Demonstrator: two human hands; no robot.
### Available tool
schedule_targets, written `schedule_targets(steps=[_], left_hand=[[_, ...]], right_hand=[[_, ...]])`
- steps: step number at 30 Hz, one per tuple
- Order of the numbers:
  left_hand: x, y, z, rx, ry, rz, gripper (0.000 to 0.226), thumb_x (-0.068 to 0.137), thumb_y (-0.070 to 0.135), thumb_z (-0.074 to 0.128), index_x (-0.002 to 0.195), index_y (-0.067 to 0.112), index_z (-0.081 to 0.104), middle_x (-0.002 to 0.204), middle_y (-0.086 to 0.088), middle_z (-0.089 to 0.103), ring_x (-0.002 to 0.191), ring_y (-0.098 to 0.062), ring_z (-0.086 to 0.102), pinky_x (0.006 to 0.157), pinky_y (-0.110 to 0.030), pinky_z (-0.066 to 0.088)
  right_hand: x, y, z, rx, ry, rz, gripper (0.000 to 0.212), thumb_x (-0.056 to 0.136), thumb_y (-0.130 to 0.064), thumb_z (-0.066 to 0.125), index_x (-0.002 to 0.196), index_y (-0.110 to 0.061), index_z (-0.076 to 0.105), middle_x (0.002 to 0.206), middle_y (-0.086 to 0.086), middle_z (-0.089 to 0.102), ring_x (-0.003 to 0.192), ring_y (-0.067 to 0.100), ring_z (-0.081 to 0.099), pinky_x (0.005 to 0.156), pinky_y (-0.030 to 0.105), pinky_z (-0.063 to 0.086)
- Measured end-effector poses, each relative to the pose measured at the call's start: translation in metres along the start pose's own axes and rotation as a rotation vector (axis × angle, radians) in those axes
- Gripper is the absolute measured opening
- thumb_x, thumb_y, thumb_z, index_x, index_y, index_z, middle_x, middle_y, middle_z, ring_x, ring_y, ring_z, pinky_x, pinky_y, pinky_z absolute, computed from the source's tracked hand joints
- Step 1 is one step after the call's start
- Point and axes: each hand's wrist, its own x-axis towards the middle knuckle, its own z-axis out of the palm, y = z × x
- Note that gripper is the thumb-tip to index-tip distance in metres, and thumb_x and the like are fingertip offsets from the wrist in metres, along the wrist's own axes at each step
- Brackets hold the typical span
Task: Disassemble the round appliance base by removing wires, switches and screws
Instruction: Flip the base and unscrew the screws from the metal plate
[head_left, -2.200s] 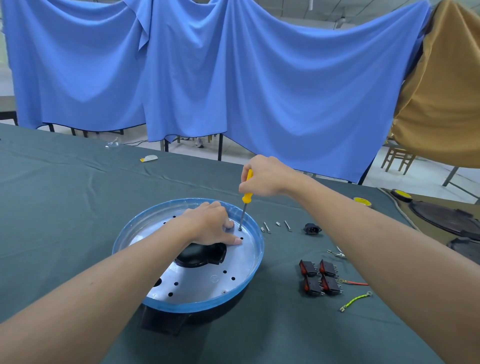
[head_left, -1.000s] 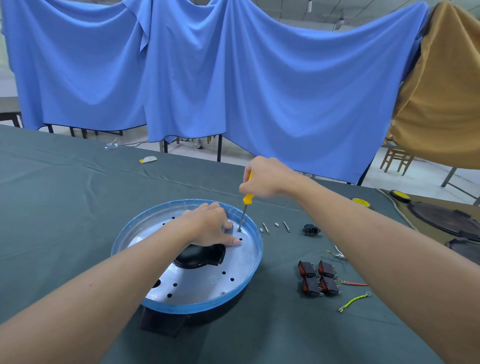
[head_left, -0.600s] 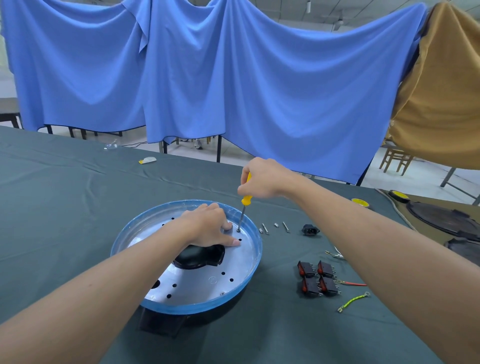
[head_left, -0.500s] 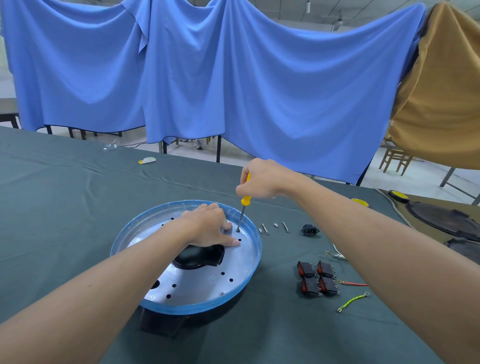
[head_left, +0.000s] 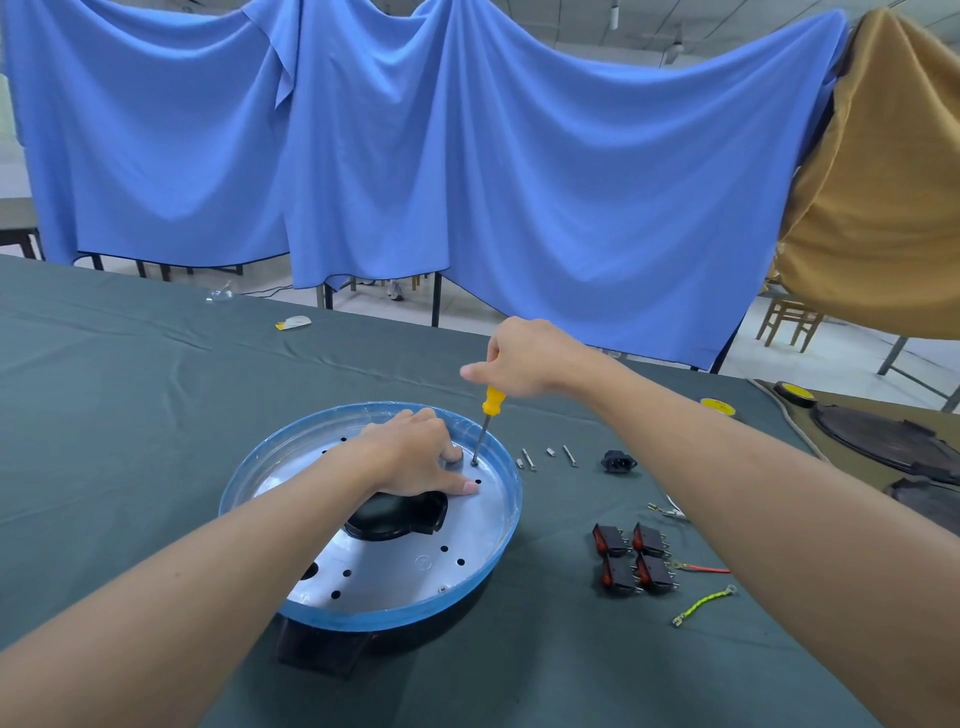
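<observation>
Blue drapes (head_left: 519, 182) hang behind the dark green tablecloth (head_left: 130, 415).

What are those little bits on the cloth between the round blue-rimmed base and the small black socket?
Four small metal screws or pins lie in a loose row there, seen in the head view, between base and black socket.

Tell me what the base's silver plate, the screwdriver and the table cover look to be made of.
The silver plate looks like matte aluminium sheet, judging by its pale grey sheen and punched holes. The screwdriver has a glossy yellow handle, probably plastic, and a bare steel-looking shaft. The table cover is dark green matte cloth, with creases showing.
</observation>
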Motion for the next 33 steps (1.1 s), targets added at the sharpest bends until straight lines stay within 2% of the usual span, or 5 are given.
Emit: schedule_targets(steps=[6, 13, 20, 24, 33], left_hand=[[0.000, -0.001, 0.000, 0.003, -0.004, 0.000, 0.050, 0.087, 0.067, 0.054, 0.094, 0.019, 0.065, 0.112, -0.001, 0.044, 0.113, -0.024, 0.041, 0.089, -0.041, 0.042], [0.000, -0.001, 0.000, 0.002, -0.007, 0.002, 0.047, 0.087, 0.066, 0.055, 0.088, 0.020, 0.063, 0.111, -0.002, 0.044, 0.112, -0.025, 0.041, 0.091, -0.043, 0.043], [-0.001, 0.000, 0.000, 0.004, -0.007, 0.005, 0.049, 0.087, 0.067, 0.054, 0.089, 0.019, 0.063, 0.110, -0.002, 0.043, 0.110, -0.025, 0.041, 0.089, -0.041, 0.043], [-0.001, 0.001, -0.001, 0.008, -0.003, 0.005, 0.046, 0.087, 0.067, 0.054, 0.081, 0.021, 0.060, 0.107, -0.002, 0.042, 0.107, -0.025, 0.042, 0.085, -0.040, 0.042], [-0.001, -0.001, 0.000, -0.012, 0.001, 0.008, 0.046, 0.088, 0.065, 0.055, 0.079, 0.020, 0.058, 0.111, -0.002, 0.043, 0.110, -0.024, 0.041, 0.090, -0.041, 0.042]], right_hand=[[-0.001, 0.000, 0.000, 0.027, 0.010, -0.015, 0.042, 0.082, -0.031, 0.060, 0.107, 0.002, 0.065, 0.076, 0.004, 0.048, 0.069, 0.020, 0.042, 0.063, 0.032, 0.036], [-0.003, -0.001, 0.000, 0.051, 0.041, -0.029, 0.020, 0.081, -0.024, 0.061, 0.090, -0.008, 0.068, 0.073, 0.004, 0.058, 0.071, 0.021, 0.049, 0.058, 0.029, 0.040], [-0.002, -0.001, 0.003, 0.076, 0.045, -0.030, 0.047, 0.085, -0.042, 0.062, 0.090, 0.004, 0.060, 0.067, 0.003, 0.046, 0.067, 0.022, 0.043, 0.060, 0.031, 0.035], [-0.004, -0.001, 0.002, 0.090, 0.039, -0.051, 0.019, 0.082, -0.027, 0.064, 0.082, -0.008, 0.064, 0.070, 0.002, 0.055, 0.069, 0.021, 0.049, 0.056, 0.028, 0.037], [-0.005, 0.006, -0.027, 0.663, 0.100, 0.015, 0.028, 0.091, -0.017, 0.053, 0.067, -0.017, 0.038, 0.065, 0.014, 0.053, 0.063, 0.022, 0.043, 0.068, 0.035, 0.036]])
